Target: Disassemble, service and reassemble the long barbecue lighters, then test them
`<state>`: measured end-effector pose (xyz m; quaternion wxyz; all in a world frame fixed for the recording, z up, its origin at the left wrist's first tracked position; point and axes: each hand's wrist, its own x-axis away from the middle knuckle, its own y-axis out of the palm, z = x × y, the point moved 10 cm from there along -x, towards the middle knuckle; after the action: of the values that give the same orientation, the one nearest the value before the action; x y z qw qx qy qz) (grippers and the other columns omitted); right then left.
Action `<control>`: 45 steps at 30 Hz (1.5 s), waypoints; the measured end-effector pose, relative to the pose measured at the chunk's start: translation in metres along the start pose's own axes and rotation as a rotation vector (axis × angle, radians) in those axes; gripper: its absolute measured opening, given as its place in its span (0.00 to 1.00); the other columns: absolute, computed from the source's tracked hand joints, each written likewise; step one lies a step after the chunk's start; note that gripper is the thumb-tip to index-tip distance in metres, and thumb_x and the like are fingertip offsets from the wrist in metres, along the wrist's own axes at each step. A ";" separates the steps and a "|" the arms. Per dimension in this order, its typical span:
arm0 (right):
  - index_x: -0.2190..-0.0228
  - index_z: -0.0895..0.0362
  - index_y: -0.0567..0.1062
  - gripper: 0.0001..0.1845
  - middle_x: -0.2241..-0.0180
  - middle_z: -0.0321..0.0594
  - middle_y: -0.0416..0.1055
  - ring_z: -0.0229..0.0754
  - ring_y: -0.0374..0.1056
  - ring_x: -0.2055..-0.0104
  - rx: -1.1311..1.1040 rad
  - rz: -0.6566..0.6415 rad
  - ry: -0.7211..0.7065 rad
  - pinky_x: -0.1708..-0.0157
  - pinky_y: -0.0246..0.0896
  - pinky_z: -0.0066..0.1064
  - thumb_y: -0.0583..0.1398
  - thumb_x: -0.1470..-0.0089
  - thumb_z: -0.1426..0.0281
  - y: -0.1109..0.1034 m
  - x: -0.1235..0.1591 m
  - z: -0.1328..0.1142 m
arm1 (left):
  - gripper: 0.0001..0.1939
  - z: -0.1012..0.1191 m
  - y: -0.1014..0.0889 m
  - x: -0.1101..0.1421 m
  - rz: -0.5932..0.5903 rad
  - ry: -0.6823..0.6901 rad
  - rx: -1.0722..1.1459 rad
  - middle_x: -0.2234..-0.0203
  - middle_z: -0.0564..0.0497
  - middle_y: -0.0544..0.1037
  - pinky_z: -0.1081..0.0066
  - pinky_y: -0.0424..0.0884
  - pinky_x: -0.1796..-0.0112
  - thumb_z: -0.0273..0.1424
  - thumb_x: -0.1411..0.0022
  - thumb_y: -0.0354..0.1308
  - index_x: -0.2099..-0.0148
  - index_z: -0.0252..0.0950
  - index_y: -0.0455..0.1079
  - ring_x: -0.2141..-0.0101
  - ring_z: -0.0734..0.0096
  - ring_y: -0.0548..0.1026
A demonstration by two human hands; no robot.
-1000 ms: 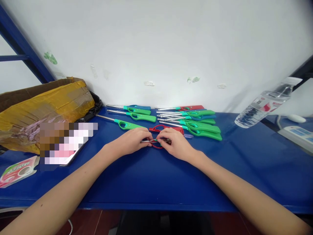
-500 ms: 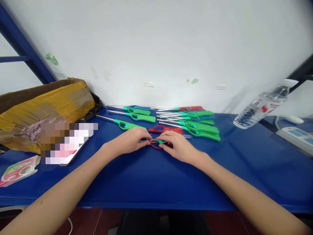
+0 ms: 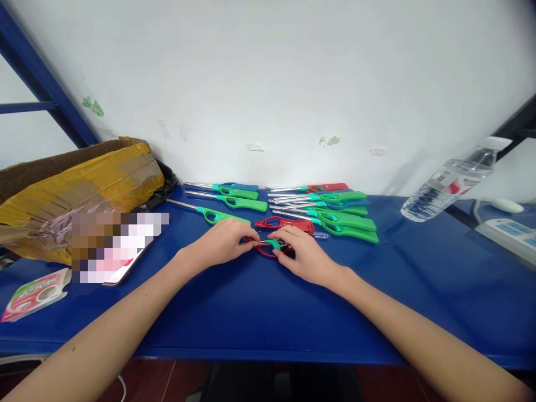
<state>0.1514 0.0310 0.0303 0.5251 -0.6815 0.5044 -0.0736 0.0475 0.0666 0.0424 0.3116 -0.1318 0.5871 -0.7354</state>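
Note:
A red gas lighter half-shell (image 3: 264, 253) with a green trigger piece (image 3: 274, 244) lies low in the middle of the blue table. My right hand (image 3: 307, 252) grips it, thumb and fingers around the trigger and handle, covering most of the handle. At its front end, the fingertips of my left hand (image 3: 228, 241) are pinched together on a thin wire (image 3: 262, 242). Just behind lies a second red half-shell (image 3: 285, 224). A screwdriver with a clear purple handle (image 3: 321, 235) shows partly beyond my right hand.
Green, blue and red lighters lie in a left group (image 3: 238, 203) and a right group (image 3: 345, 215) near the wall. A taped carton (image 3: 84, 184), a phone (image 3: 142, 251) and a packet (image 3: 37, 294) are left. A water bottle (image 3: 448, 187) and power strip (image 3: 508, 234) are right.
The metal piece that showed at my left fingertips is no longer visible there; a thin wire shows between the fingers and the trigger piece. My right hand keeps its place on the red half-shell.

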 end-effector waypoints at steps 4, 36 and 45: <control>0.53 0.55 0.71 0.15 0.53 0.46 0.70 0.46 0.68 0.52 -0.013 0.003 0.004 0.53 0.66 0.41 0.57 0.43 0.74 0.002 0.001 0.001 | 0.08 0.000 0.000 -0.001 0.044 -0.054 -0.051 0.71 0.51 0.77 0.74 0.62 0.69 0.26 0.38 0.57 0.63 0.38 0.78 0.70 0.70 0.73; 0.53 0.53 0.75 0.15 0.56 0.45 0.71 0.46 0.68 0.54 -0.067 0.021 -0.031 0.53 0.67 0.42 0.57 0.41 0.72 0.000 0.002 -0.001 | 0.04 -0.003 0.001 -0.001 0.105 -0.161 -0.092 0.72 0.51 0.77 0.73 0.63 0.69 0.27 0.42 0.59 0.68 0.36 0.75 0.71 0.69 0.73; 0.52 0.54 0.77 0.15 0.56 0.45 0.71 0.45 0.68 0.54 -0.020 0.005 -0.050 0.53 0.68 0.41 0.56 0.39 0.72 0.001 0.002 -0.002 | 0.04 -0.005 0.004 -0.002 0.105 -0.186 -0.066 0.73 0.52 0.77 0.73 0.62 0.70 0.29 0.41 0.60 0.64 0.37 0.77 0.71 0.69 0.73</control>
<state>0.1504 0.0281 0.0291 0.5309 -0.6869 0.4937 -0.0503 0.0475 0.0708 0.0374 0.3984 -0.1789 0.5854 -0.6830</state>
